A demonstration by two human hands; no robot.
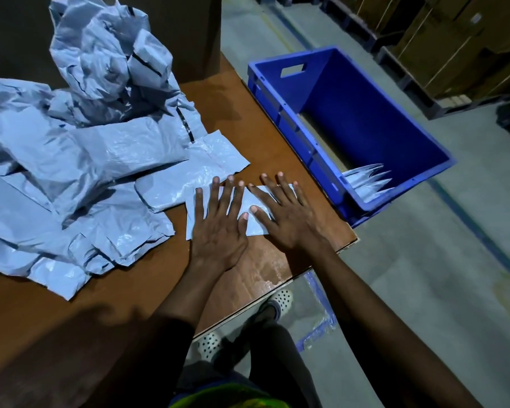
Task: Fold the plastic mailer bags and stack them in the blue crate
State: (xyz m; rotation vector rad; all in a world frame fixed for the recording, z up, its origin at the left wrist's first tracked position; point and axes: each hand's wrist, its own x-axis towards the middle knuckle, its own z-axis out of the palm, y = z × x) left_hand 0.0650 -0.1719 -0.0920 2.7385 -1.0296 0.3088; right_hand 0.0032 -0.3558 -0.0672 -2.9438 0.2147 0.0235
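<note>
On my feed both hands lie flat, just right of the frame's centre, fingers spread and straight. The left hand (218, 228) and right hand (286, 219) sit side by side, thumbs nearly touching, pressing down on a folded mailer bag (248, 201) that lies on the brown table (248, 119) near its right edge. I see neither hand curling round or pinching anything. Just up and left of the fingertips lies a flat mailer (195, 166), touching the folded one. Past it, a big crumpled pile of grey mailers (71, 160) fills the left and upper left of the frame, rising against a dark cardboard box (195, 30) at the top. The blue crate (380, 119) sits at centre right, beside the table's right edge and lower than its top. A few folded bags (368, 182) stand on edge in its near corner. At the bottom centre I see the person's perforated white shoes (280, 300) on the grey floor, beside a strip of blue tape (321, 304).
</note>
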